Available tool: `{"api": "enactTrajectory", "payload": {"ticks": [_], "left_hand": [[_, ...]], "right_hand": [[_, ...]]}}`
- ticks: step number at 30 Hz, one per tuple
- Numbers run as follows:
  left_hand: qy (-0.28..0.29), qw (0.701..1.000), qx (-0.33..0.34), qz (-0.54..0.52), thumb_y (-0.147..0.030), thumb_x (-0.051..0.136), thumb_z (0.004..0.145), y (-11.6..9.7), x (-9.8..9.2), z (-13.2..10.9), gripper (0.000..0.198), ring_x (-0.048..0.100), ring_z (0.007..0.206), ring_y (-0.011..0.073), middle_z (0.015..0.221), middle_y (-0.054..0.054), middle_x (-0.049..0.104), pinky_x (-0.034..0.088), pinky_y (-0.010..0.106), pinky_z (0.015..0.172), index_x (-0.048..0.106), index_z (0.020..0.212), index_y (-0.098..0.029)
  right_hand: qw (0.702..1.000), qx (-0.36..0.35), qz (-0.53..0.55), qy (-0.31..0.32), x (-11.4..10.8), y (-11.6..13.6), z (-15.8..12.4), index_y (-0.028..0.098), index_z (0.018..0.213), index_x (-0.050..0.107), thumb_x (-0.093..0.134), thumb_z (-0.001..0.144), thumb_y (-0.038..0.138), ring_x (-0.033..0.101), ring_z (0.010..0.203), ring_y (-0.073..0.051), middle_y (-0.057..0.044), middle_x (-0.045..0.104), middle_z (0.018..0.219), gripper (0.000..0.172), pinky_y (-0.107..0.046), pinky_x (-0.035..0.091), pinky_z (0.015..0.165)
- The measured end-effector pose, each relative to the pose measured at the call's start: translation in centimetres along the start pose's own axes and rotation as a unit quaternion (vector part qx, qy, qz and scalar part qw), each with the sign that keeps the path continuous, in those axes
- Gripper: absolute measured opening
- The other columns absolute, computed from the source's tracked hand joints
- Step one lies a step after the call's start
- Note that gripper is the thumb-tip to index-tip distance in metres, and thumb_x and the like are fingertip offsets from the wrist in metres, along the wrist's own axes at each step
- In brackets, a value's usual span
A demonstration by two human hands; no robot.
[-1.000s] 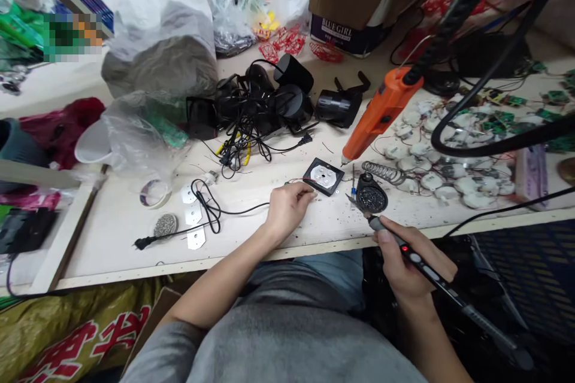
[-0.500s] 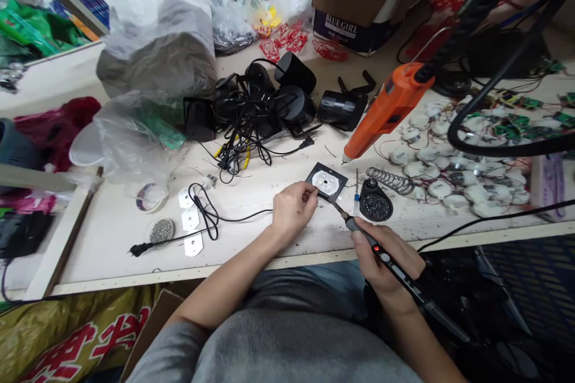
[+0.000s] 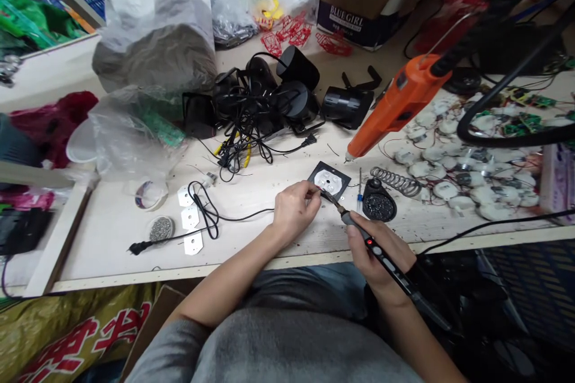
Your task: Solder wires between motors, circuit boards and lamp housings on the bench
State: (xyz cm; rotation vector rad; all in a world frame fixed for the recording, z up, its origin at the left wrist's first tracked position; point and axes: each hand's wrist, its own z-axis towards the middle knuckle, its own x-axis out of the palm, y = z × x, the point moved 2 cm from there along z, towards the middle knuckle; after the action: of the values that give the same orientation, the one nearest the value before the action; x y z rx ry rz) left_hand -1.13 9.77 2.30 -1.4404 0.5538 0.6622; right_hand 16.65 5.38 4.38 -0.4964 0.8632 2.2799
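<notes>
My right hand (image 3: 380, 245) grips a soldering iron (image 3: 390, 264) like a pen, and a red light glows on its handle. The iron's tip points up and left, close to the fingertips of my left hand (image 3: 294, 208). Those fingers are pinched on the end of a black power cord (image 3: 245, 218), which trails left across the bench to a plug (image 3: 140, 248). Just beyond the fingertips lies a white octagonal plate (image 3: 330, 181) set in a black square frame (image 3: 317, 170). Whether the tip touches the wire or the plate is too small to tell.
An orange electric screwdriver (image 3: 398, 109) hangs over the bench. Right of the frame stand an iron holder (image 3: 380, 203) with its coil (image 3: 399, 181) and many wired white discs (image 3: 447, 191). Black lamp housings (image 3: 296, 102) with tangled cords lie behind. White plates (image 3: 190, 217) and solder wire (image 3: 162, 229) sit left.
The soldering iron and my right hand have shifted slightly left and up, bringing the tip nearer my left fingertips. My left hand keeps its pinch. The whole view has shifted a little.
</notes>
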Motion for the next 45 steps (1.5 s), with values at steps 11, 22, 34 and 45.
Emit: {"api": "enactTrajectory", "payload": {"ticks": [11, 22, 34, 45], "left_hand": [[0.007, 1.0, 0.006, -0.007, -0.016, 0.067, 0.085, 0.0, 0.0, 0.1, 0.006, 0.071, 0.075, 0.0154, 0.087, 0.002, 0.077, 0.056, 0.027, 0.075, 0.07, 0.088, -0.021], [0.01, 1.0, 0.006, -0.007, -0.016, 0.068, 0.085, 0.1, 0.0, 0.2, 0.006, 0.07, 0.074, 0.0152, 0.086, 0.002, 0.077, 0.056, 0.026, 0.074, 0.071, 0.089, -0.02], [-0.005, 1.0, 0.022, -0.012, -0.016, 0.068, 0.085, 0.0, -0.2, 0.1, 0.006, 0.071, 0.074, 0.0153, 0.085, 0.002, 0.077, 0.057, 0.026, 0.074, 0.07, 0.088, -0.02], [0.003, 0.992, 0.02, -0.121, -0.008, 0.059, 0.085, 0.3, -3.1, -1.4, 0.022, 0.074, 0.085, 0.017, 0.095, 0.005, 0.076, 0.061, 0.028, 0.08, 0.071, 0.099, -0.02]], "right_hand": [[0.999, 0.005, 0.004, 0.046, -0.2, -0.5, -0.4, 0.019, 0.118, 0.068, 0.07, 0.089, 0.011, 0.074, 0.069, -0.017, -0.005, 0.079, 0.089, 0.03, -0.025, 0.061, 0.067], [0.999, 0.017, -0.008, 0.045, 0.0, -0.4, -0.5, 0.019, 0.116, 0.069, 0.069, 0.09, 0.012, 0.074, 0.069, -0.016, -0.005, 0.079, 0.089, 0.027, -0.024, 0.061, 0.069], [0.997, 0.044, 0.06, 0.001, -1.3, 0.0, -0.7, 0.019, 0.114, 0.072, 0.068, 0.089, 0.01, 0.073, 0.065, -0.015, -0.003, 0.078, 0.082, 0.026, -0.025, 0.059, 0.063], [0.996, 0.053, 0.071, -0.014, -1.6, -0.6, -1.0, 0.021, 0.114, 0.072, 0.068, 0.089, 0.011, 0.073, 0.066, -0.015, -0.003, 0.078, 0.084, 0.027, -0.025, 0.059, 0.063]]}}
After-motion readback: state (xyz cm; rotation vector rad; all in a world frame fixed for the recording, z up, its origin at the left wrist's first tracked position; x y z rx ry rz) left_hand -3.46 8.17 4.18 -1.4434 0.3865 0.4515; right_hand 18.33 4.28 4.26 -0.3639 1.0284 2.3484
